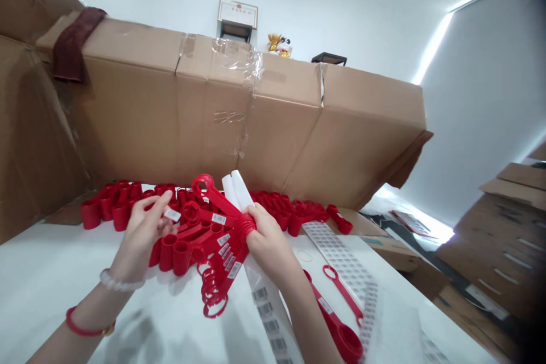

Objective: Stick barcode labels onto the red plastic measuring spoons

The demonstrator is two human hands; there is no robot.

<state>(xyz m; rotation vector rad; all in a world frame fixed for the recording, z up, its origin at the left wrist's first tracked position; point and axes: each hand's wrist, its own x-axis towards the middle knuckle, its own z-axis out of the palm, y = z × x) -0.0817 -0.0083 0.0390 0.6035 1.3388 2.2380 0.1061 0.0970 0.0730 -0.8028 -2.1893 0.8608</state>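
Barcode label sheet lying beneath the right hand, which grips a bundle of labelled red plastic spanners; left hand pinches a white label; taped cardboard carton stands beyond.

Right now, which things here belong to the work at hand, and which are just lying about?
Part of the work: left hand pinching a white barcode label; right hand gripping red plastic wrenches; barcode label sheets.

Just lying about: large cardboard box; maroon cloth; figurines; framed plaque.
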